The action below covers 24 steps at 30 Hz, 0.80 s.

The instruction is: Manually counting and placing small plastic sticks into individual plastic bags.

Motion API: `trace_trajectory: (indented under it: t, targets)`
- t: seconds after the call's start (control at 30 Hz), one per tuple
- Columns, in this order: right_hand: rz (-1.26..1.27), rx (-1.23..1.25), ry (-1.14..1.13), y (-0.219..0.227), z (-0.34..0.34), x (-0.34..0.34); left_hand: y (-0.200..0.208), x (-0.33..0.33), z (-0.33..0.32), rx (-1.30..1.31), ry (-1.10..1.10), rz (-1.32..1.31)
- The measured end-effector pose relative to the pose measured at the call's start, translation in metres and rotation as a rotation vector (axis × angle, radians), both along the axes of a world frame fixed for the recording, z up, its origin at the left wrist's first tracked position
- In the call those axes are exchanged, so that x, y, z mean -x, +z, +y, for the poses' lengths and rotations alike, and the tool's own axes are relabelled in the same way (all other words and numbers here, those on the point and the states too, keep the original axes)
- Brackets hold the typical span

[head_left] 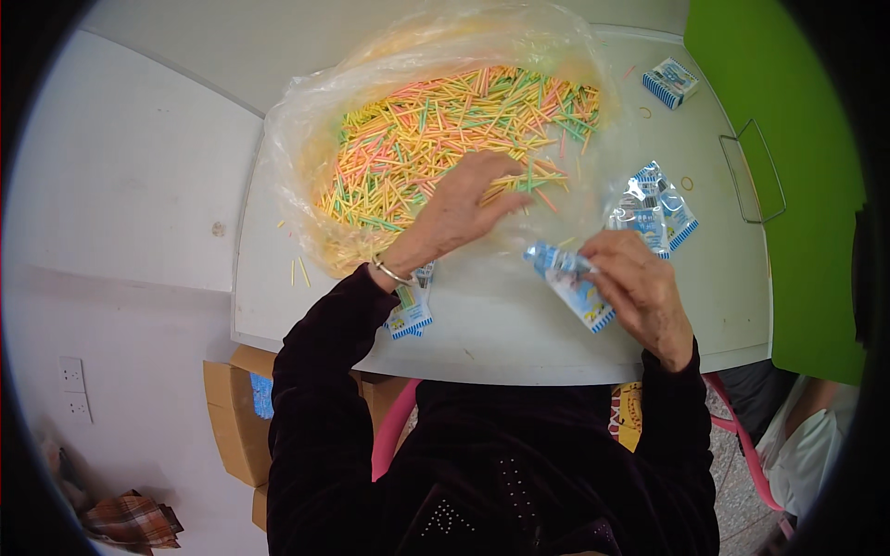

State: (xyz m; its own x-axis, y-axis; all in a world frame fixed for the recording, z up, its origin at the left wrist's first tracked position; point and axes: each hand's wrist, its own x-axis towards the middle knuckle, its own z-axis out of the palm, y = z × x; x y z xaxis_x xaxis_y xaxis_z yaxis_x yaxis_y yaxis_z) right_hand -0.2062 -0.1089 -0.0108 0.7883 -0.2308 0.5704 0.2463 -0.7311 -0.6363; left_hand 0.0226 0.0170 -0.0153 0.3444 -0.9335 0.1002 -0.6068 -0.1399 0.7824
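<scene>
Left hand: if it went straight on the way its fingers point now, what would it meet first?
Probably the loose pastel sticks just beyond the fingertips of the left hand, at the right side of the pile. Depth is unclear from this single view, so it might pass above them.

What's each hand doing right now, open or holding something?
Left hand: open, at the pastel-coloured sticks, no firm grip visible.
Right hand: closed, holding a blue-and-white packet.
</scene>
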Motion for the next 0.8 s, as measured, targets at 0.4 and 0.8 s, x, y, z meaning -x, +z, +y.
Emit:
trace_trajectory:
  t: [0.4, 0.8]
  targets:
    - [0.297, 0.064, 0.072, -0.034, 0.004, 0.003, -0.05, -0.004, -0.037, 0.128, -0.052, -0.858]
    - [0.342, 0.074, 0.059, -0.038, 0.003, 0.001, -0.027, -0.044, -0.057, -0.037, -0.454, -0.919]
